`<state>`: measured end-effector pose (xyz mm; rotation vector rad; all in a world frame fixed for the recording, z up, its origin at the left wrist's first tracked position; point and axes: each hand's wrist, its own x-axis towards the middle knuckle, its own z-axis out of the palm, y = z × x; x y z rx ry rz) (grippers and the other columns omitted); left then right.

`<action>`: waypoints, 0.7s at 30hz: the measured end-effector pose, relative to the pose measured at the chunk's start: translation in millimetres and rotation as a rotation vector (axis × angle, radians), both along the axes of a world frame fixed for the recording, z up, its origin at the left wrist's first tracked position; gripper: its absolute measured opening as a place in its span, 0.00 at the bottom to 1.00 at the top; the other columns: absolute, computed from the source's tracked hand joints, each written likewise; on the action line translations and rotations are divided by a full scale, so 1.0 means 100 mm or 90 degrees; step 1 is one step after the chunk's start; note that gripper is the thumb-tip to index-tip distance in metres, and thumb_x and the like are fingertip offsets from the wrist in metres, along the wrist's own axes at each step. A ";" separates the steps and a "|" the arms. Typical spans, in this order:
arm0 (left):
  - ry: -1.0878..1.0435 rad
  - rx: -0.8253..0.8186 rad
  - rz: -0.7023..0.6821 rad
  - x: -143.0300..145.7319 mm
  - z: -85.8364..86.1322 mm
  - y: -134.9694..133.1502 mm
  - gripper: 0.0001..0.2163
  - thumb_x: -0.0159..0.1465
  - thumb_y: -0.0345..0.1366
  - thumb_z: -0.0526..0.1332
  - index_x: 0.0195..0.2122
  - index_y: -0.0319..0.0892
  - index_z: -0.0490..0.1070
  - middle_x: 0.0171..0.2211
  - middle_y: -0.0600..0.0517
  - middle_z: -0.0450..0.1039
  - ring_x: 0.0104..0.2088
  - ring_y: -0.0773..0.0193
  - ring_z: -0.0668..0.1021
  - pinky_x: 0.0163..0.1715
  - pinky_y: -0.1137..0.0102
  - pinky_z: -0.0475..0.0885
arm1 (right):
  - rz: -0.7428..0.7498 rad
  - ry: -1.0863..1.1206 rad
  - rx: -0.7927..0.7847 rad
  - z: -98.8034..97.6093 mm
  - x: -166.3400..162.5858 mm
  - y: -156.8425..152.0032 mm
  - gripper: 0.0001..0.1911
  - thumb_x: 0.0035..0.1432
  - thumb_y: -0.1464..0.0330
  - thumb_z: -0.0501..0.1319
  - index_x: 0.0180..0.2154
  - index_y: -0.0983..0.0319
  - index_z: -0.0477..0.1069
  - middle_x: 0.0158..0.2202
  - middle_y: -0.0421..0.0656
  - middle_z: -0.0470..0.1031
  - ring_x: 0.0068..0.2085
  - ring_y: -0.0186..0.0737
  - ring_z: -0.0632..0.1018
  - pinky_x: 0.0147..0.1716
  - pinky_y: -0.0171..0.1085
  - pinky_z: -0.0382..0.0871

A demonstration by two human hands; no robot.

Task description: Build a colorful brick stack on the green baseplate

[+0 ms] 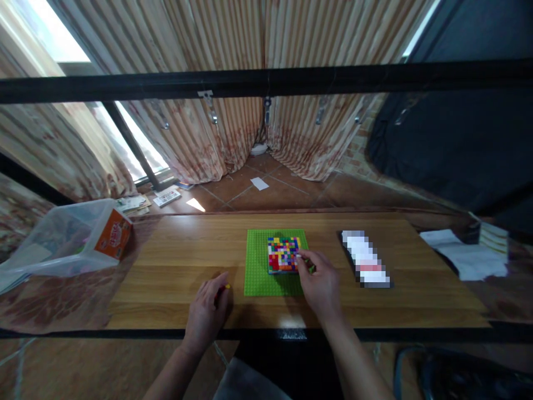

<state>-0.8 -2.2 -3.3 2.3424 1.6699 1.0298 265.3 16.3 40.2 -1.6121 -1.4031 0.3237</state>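
A green studded baseplate (255,266) lies on the wooden table. On it stands a squarish block of many-coloured toy bricks (283,254). My right hand (320,280) reaches over the plate's right side, its fingertips pinched at the block's right edge. Small greenish toy bricks (311,268) show between its fingers; how many they are is hidden. Left of the plate, my left hand (208,305) rests on the table with curled fingers. A bit of red and a yellow toy brick (227,286) peek out between its thumb and index finger.
Right of the plate lies a dark-edged, phone-like slab (366,260) with a blurred-out face. A clear plastic bin (70,233) with an orange label stands beyond the table's left end. White papers (466,253) lie past the right end. A black bar (266,83) crosses above the far side.
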 end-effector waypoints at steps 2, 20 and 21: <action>-0.001 -0.002 0.001 0.00 0.01 0.00 0.10 0.66 0.33 0.55 0.48 0.43 0.68 0.40 0.48 0.77 0.41 0.59 0.79 0.44 0.62 0.76 | 0.011 -0.037 0.004 0.00 -0.01 0.03 0.12 0.61 0.65 0.55 0.38 0.60 0.76 0.37 0.46 0.78 0.39 0.41 0.77 0.40 0.40 0.70; -0.015 -0.016 0.002 0.01 0.04 -0.02 0.11 0.66 0.33 0.54 0.48 0.43 0.68 0.39 0.49 0.77 0.41 0.58 0.79 0.43 0.62 0.76 | -0.020 0.019 0.009 -0.10 0.02 0.01 0.14 0.60 0.62 0.56 0.41 0.60 0.76 0.39 0.46 0.80 0.38 0.41 0.78 0.39 0.41 0.72; -0.016 -0.015 0.003 0.02 0.05 -0.02 0.11 0.65 0.33 0.55 0.48 0.43 0.68 0.39 0.49 0.77 0.40 0.58 0.79 0.43 0.62 0.76 | -0.031 0.030 0.010 -0.11 0.02 0.00 0.14 0.60 0.61 0.56 0.41 0.60 0.75 0.39 0.47 0.79 0.39 0.42 0.78 0.40 0.42 0.71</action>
